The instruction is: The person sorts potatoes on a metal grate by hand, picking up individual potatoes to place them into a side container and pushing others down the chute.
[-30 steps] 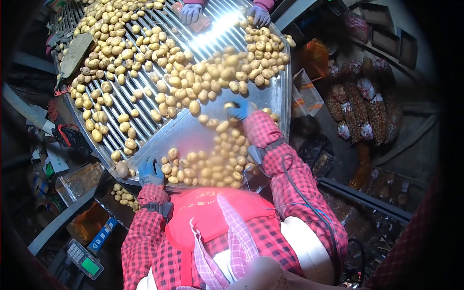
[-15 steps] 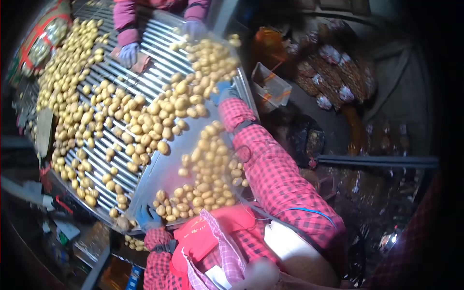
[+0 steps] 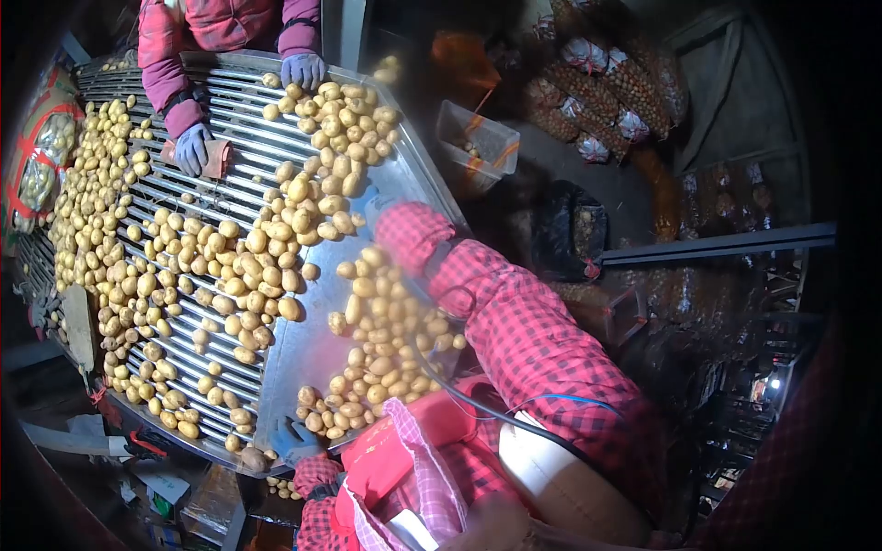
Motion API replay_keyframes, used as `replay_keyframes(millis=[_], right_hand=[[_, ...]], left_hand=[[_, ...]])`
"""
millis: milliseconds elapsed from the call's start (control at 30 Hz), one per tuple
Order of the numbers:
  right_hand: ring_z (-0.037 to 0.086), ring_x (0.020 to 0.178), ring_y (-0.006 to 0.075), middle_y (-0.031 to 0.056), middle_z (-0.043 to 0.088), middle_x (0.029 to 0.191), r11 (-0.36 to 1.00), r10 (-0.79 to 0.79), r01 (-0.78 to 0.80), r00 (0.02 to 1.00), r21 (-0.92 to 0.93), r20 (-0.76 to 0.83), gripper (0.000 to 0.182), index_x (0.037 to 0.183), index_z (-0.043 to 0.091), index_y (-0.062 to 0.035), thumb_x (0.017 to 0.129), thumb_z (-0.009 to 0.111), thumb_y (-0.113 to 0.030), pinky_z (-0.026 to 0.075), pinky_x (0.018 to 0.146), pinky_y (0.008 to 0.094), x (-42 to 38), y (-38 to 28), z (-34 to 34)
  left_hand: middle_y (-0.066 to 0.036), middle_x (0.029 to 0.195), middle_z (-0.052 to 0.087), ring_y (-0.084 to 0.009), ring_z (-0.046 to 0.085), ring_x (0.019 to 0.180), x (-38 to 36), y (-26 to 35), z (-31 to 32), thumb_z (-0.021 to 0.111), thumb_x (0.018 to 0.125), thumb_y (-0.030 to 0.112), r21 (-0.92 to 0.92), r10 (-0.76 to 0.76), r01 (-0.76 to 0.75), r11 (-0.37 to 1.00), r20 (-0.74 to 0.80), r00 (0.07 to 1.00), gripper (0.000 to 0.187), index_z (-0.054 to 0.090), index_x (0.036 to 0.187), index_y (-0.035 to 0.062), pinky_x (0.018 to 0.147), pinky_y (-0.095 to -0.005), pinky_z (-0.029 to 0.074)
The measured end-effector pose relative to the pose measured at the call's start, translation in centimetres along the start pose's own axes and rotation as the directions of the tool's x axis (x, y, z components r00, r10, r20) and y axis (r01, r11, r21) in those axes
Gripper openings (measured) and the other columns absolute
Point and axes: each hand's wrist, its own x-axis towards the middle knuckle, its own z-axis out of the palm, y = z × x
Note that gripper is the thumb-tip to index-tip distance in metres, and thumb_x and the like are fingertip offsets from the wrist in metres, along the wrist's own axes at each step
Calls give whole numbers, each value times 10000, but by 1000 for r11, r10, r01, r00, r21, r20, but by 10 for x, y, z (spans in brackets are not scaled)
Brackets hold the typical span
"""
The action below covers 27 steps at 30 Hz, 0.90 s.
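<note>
Many yellow potatoes (image 3: 276, 239) lie on a slatted metal sorting table (image 3: 220, 101) with a smooth sheet-metal section (image 3: 308, 344) on my side. My left hand (image 3: 296, 441), in a blue-grey glove, rests at the near edge of that sheet with its fingers apart and nothing in them. Close by is a pile of potatoes (image 3: 372, 354) against my red apron (image 3: 386, 450). My right hand (image 3: 373, 204), gloved too, reaches forward over the sheet beside the potatoes. Its fingers are mostly hidden behind the checked sleeve, so their grip does not show.
Across the table, a person in a pink jacket has one gloved hand (image 3: 192, 150) on a reddish cloth (image 3: 217, 158) and another (image 3: 303, 70) by potatoes. A clear bin (image 3: 478, 142) and filled net sacks (image 3: 597, 96) stand right. A dark cable (image 3: 487, 409) crosses near my arm.
The view has turned, so the table appears lower and further left. Both my hands stay at about the same places on the table. The other person's cloth hand also looks little changed.
</note>
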Motion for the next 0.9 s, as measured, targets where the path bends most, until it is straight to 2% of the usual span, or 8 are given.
replay_keyframes(millis=[133, 200, 433, 600, 733, 767, 833, 900], right_hand=[[648, 1178, 303, 122, 638, 1329, 993, -118, 118, 993, -4, -10, 409, 1331, 598, -143, 940, 651, -249, 546, 960, 413, 33, 14, 58], [693, 1084, 284, 121, 689, 1214, 915, -334, 298, 938, -273, -93, 390, 1310, 603, -146, 944, 657, -271, 566, 903, 394, -21, 2, 47], [682, 1040, 266, 84, 672, 1157, 976, -119, 127, 991, 179, -56, 342, 1267, 604, -148, 980, 565, -330, 559, 874, 373, -59, -16, 33], [607, 1209, 331, 129, 556, 1337, 830, -96, 130, 991, 543, -90, 396, 1238, 638, -211, 856, 676, -111, 536, 976, 399, -17, 14, 83], [605, 1192, 288, 118, 594, 1325, 813, -44, 150, 979, 562, -198, 448, 1308, 611, -165, 868, 692, -192, 532, 962, 402, -27, 24, 85], [604, 1180, 266, 118, 616, 1305, 637, 77, 24, 993, 770, -95, 458, 1335, 586, -122, 908, 661, -271, 532, 945, 400, -37, 22, 88], [608, 1142, 234, 107, 650, 1253, 673, 61, 101, 980, 733, -190, 507, 1339, 583, -77, 917, 681, -340, 526, 937, 392, -43, 32, 107], [622, 1064, 216, 90, 687, 1142, 812, -216, 391, 891, 434, -400, 461, 1224, 664, -64, 845, 778, -299, 512, 950, 385, -55, 58, 132]], left_hand=[[-247, 1313, 584, -423, 551, 1187, 0, 2, 0, 596, 941, 254, -27, -6, 6, 1000, -2, 1000, 376, 654, 1214, 3, 1028, -523, 432], [-249, 1311, 584, -424, 549, 1189, -1, 2, -1, 595, 942, 255, -6, 28, -28, 1000, -16, 999, 375, 655, 1216, 7, 1026, -523, 432], [-259, 1299, 585, -432, 548, 1181, 1, 2, -5, 589, 943, 252, -35, 23, -22, 999, 18, 1000, 372, 659, 1214, 6, 1018, -524, 433], [-254, 1258, 608, -426, 567, 1160, 3, 1, -4, 604, 927, 220, -62, 23, -23, 998, 2, 1000, 358, 664, 1206, 4, 1008, -504, 448], [-245, 1223, 629, -423, 589, 1128, 2, -7, 3, 612, 901, 172, -61, 106, -112, 992, -93, 990, 335, 674, 1183, 3, 1008, -493, 457], [-243, 1207, 638, -427, 594, 1113, 3, -10, 7, 616, 879, 145, -71, 120, -130, 989, -131, 984, 320, 679, 1158, 1, 1011, -495, 457], [-244, 1208, 638, -426, 593, 1125, 3, -10, 10, 623, 866, 141, -126, 98, -120, 985, -165, 981, 323, 678, 1155, 8, 1003, -497, 464], [-225, 1207, 648, -414, 608, 1113, 5, -18, 19, 653, 841, 157, -111, 74, -91, 990, -147, 986, 320, 689, 1138, 43, 982, -488, 488]])
